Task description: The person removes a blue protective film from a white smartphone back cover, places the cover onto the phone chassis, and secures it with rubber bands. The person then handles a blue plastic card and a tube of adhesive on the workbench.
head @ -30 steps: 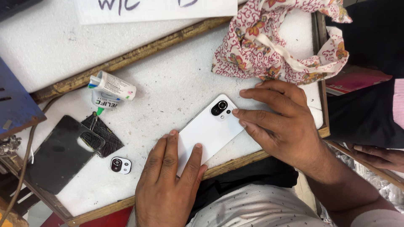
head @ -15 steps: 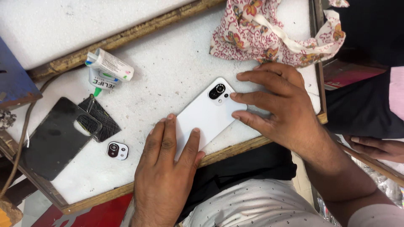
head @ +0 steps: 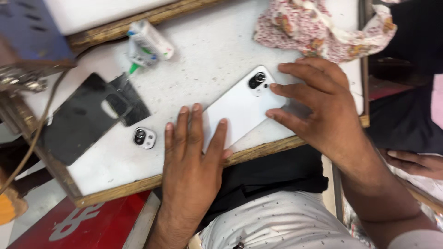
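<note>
Right now the white phone (head: 240, 108) lies face down near the worktop's front edge (head: 138, 184), and I'm pressing its back cover flat. Left hand (head: 191, 157) rests flat on its lower end, right hand (head: 318, 108) fingers spread on its camera end; nothing gripped. Firm, even pressure next, I'd judge.

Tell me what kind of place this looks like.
Probably a phone repair bench. A white phone lies back up on a worn white worktop under both hands, with a loose camera module, a dark back cover and a small glue tube beside it.
</note>
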